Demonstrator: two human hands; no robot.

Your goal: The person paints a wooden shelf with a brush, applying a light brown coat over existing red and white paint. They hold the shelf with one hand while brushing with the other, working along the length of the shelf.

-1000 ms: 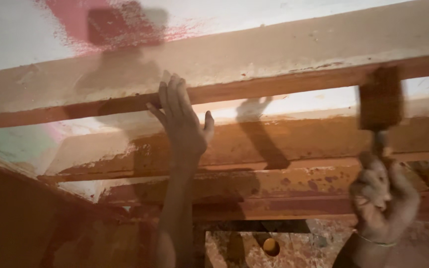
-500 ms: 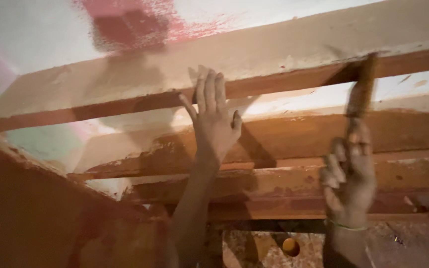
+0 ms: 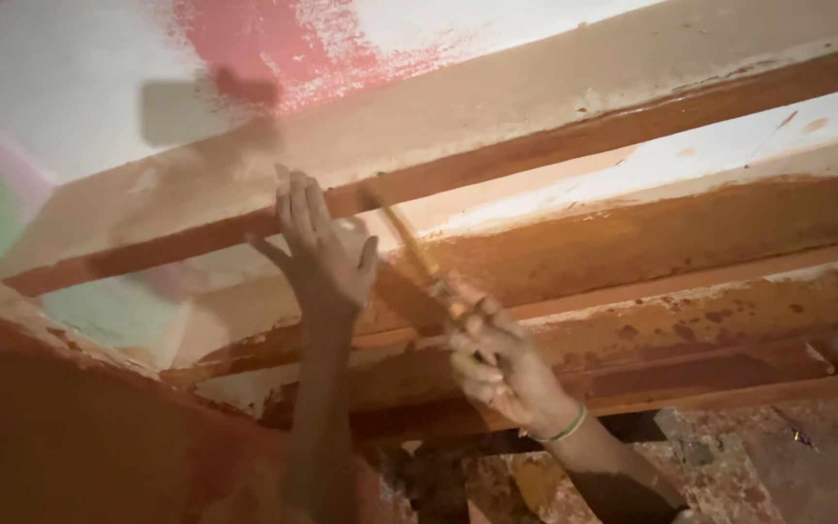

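My left hand [image 3: 320,254] is raised with fingers spread and pressed flat against the underside edge of a pale beam [image 3: 535,126]. My right hand [image 3: 494,359], with a green band on the wrist, grips the handle of a paintbrush [image 3: 409,243]. The brush points up and left, its tip touching the reddish-brown painted strip [image 3: 632,121] along the beam's lower edge, just right of my left hand.
Several more beams [image 3: 681,233] run parallel below, coated unevenly in reddish-brown paint. A white ceiling surface [image 3: 70,107] above carries a red patch [image 3: 244,49] and a green patch. A brown painted wall [image 3: 70,427] fills the lower left. Rough speckled ground [image 3: 749,466] shows at lower right.
My right hand has swung the brush leftward, from the right part of the beam to a spot beside my left hand. The view has shifted; my left hand stays on the beam.
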